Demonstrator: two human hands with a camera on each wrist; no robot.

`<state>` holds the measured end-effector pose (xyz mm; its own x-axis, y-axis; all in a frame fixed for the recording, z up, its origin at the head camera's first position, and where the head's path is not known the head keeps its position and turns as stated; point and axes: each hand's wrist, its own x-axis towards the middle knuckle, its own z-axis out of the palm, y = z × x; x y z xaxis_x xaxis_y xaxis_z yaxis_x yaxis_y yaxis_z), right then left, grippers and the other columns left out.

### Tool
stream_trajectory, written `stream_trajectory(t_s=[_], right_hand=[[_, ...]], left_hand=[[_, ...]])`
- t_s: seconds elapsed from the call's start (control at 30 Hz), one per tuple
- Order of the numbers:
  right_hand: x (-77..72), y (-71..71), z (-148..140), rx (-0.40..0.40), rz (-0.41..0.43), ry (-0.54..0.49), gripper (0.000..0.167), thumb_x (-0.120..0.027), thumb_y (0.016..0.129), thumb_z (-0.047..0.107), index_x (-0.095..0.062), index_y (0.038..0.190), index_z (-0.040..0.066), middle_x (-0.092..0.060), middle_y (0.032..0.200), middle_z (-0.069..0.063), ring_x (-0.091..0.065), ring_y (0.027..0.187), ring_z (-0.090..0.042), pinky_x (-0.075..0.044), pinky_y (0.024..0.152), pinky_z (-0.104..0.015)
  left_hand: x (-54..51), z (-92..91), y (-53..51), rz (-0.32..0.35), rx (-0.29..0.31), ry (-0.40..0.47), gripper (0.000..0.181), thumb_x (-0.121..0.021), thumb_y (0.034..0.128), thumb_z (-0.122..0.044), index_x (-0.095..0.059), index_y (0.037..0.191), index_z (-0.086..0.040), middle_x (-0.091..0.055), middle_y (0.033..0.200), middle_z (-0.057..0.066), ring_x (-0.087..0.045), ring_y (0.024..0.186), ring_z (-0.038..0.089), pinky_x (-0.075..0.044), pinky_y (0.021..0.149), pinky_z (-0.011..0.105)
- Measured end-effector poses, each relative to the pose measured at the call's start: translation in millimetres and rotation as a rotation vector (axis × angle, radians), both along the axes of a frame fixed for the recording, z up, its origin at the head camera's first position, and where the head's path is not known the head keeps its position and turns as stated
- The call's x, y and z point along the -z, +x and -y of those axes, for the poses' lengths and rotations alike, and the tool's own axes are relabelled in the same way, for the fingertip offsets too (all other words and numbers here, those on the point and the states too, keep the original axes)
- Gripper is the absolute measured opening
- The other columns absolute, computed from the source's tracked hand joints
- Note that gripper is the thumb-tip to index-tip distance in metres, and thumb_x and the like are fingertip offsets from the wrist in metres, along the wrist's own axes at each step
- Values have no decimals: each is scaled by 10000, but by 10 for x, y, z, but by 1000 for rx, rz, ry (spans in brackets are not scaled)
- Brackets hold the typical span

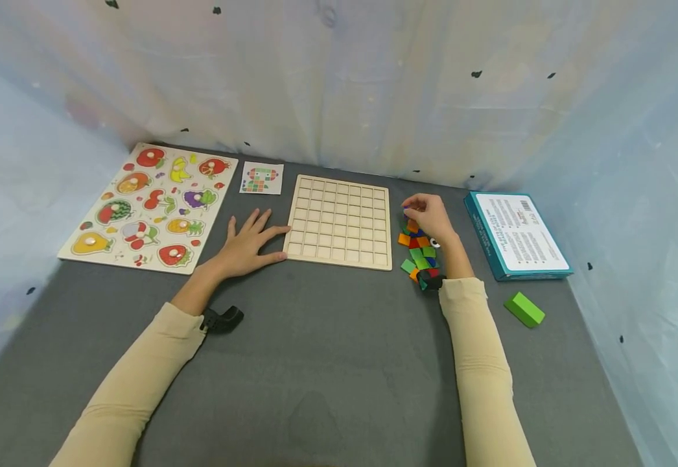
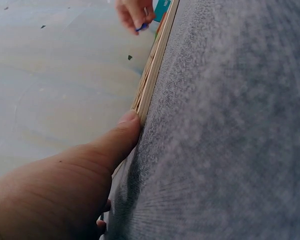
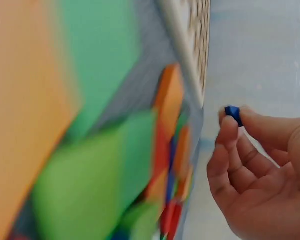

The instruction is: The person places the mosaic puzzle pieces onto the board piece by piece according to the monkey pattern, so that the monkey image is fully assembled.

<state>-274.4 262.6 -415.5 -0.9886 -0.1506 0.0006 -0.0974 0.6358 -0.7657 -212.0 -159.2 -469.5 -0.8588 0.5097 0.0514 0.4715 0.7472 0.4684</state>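
- Head view: at upper centre, grid board (image 1: 339,224), without any block seated in its cells; by judgement, barely begun.
- At centre left, left hand (image 1: 242,254) spread flat, grasping nothing, thumb and index finger against the board's left edge.
- Right of centre, right hand (image 1: 429,217) over a loose pile of coloured blocks (image 1: 419,254), fingertips together; hold too small to read here.
- Round about: picture card (image 1: 261,178) at upper left of centre, fruit puzzle (image 1: 155,222) at left, teal box (image 1: 516,233) at right, green block (image 1: 524,309) below it.
- Right wrist view: at right of frame, small blue block (image 3: 232,115) pinched between thumb and fingertip, apart from the blurred pile at left.
- Left wrist view: near centre, left thumb touching the board's edge; other fingers mostly hidden.
- Done: one block in grip. Left, judging by the bare cells: all placing.
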Motion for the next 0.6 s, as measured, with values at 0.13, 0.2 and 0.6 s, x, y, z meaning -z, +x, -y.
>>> stream_trajectory(t_s=[0.13, 0.2, 0.6], right_hand=[[-70, -106, 218, -7, 94, -69, 208, -582, 993, -5, -651, 1146, -128, -659, 1070, -286, -666, 894, -355, -556, 823, -398], [-84, -153, 308, -19, 127, -68, 206, -586, 986, -21, -657, 1147, -129, -661, 1068, -281, -677, 907, -363, -553, 842, -418], [63, -282, 511, 1, 83, 96, 148, -658, 955, 36, -732, 1036, -65, -652, 811, -119, -604, 748, -305, -451, 646, -306]], left_hand=[[7, -6, -1, -4, -4, 7, 660, -641, 948, -497, -447, 1518, -226, -128, 1635, 234, 1, 1498, 442, 87, 1062, 737], [3, -4, 1, -6, -10, 8, 657, -650, 945, -485, -451, 1516, -228, -133, 1635, 231, -1, 1499, 439, 88, 1063, 735], [19, 2, -5, -7, -6, -5, 673, -613, 955, -525, -429, 1528, -224, -118, 1637, 233, 6, 1499, 440, 97, 1063, 731]])
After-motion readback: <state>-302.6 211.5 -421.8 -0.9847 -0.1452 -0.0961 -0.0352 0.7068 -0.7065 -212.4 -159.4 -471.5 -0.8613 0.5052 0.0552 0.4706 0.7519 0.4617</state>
